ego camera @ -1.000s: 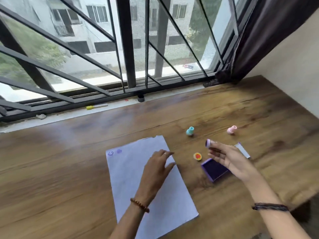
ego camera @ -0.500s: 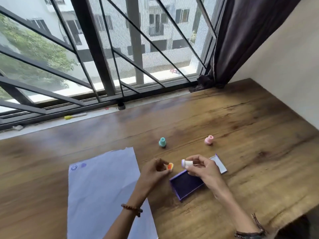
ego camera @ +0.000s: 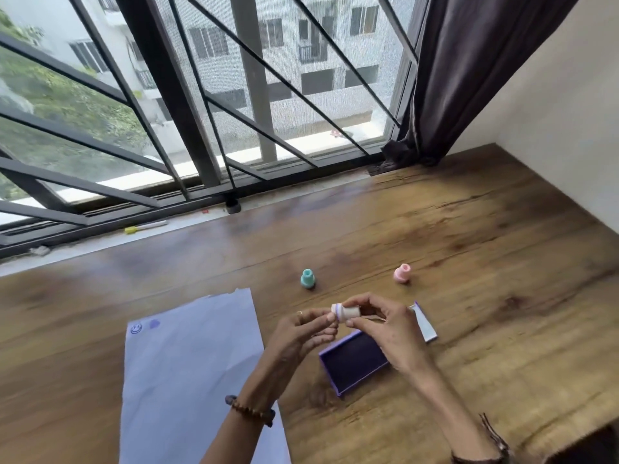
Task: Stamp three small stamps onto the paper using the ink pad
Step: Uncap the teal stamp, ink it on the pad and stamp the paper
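A small beige stamp [ego camera: 348, 312] lies sideways in the air between my hands, above the table. My right hand [ego camera: 385, 329] grips its body, and the fingertips of my left hand [ego camera: 301, 333] pinch its ringed white end. Just below them sits the open purple ink pad [ego camera: 351, 366], with its lid [ego camera: 424, 326] lying to the right. A teal stamp [ego camera: 307, 278] and a pink stamp [ego camera: 402, 272] stand farther back. The white paper [ego camera: 187, 380] lies to the left, with a smiley print [ego camera: 135, 328] and a purple blot [ego camera: 154, 323] near its top left corner.
The wooden table [ego camera: 469, 246] runs to a window sill with black bars at the back. A yellow-capped pen [ego camera: 145, 227] and a small black object [ego camera: 232, 206] lie on the sill. A dark curtain [ego camera: 469, 78] and a pale wall [ego camera: 569, 128] close off the right.
My left hand left the paper, picked up the small orange piece beside the ink pad and came up to the stamp. The orange piece is out of sight. My view shifted right.
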Motion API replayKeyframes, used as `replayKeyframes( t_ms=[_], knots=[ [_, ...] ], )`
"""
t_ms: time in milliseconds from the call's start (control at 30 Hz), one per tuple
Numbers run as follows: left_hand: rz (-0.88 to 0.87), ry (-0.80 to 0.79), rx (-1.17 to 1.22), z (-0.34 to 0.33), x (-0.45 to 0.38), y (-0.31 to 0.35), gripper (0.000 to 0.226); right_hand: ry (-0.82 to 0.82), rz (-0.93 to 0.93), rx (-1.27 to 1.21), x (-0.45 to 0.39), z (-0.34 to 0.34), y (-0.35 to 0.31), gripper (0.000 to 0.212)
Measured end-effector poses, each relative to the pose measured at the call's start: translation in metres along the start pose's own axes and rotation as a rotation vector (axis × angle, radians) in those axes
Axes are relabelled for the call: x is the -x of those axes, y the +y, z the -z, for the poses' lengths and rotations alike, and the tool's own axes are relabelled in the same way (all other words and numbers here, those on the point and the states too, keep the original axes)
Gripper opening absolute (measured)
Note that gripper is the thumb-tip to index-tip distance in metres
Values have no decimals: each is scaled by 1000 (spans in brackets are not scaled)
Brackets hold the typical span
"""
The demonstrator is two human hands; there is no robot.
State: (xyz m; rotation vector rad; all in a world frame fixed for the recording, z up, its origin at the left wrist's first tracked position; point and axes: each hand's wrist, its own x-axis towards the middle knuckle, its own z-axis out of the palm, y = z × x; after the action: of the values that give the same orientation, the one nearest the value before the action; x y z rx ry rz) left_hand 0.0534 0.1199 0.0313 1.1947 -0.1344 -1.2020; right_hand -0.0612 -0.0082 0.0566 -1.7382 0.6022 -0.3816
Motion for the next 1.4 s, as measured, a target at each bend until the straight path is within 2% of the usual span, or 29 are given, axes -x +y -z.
replayKeyframes(
  t_ms=[167,333,400,467,567,667,767,833,1000,1067,1200,1300,1400],
  knots=[
    [21,12,-16,-5,-5,4,23,-46,-18,-30,-5,4,-3,26],
    [58,56,102,-9,-12,-1,22,-73,-56,-93,-13,3,2,22],
    [36,48,184,-12,-16,-5,17,-63,-108,-179,-16,2,6,16],
    [-11,36,225,-18,-20,-8,20,-49,-161,-277,-18,3,11,21],
    [-135,97,10,-25,-31,-9,24,44,-178,-199,-27,7,17,14],
    [-262,214,-311,-35,-48,-4,12,171,-153,18,-44,13,23,12],
    [-328,205,-511,-45,-68,3,10,204,-138,165,-64,18,30,15],
    [-330,191,-541,-46,-78,5,14,215,-144,225,-73,17,33,19],
    [-318,226,-561,-43,-81,3,28,247,-165,195,-82,12,39,25],
    [-306,258,-575,-40,-72,-1,26,291,-200,148,-78,10,38,29],
    [-258,404,-599,-9,-42,-11,15,446,-234,176,-57,0,36,19],
    [-269,558,-586,13,-29,-8,12,372,-245,245,-50,-19,34,13],
    [-293,591,-562,21,-33,2,16,251,-214,319,-57,-44,32,11]
  ],
)
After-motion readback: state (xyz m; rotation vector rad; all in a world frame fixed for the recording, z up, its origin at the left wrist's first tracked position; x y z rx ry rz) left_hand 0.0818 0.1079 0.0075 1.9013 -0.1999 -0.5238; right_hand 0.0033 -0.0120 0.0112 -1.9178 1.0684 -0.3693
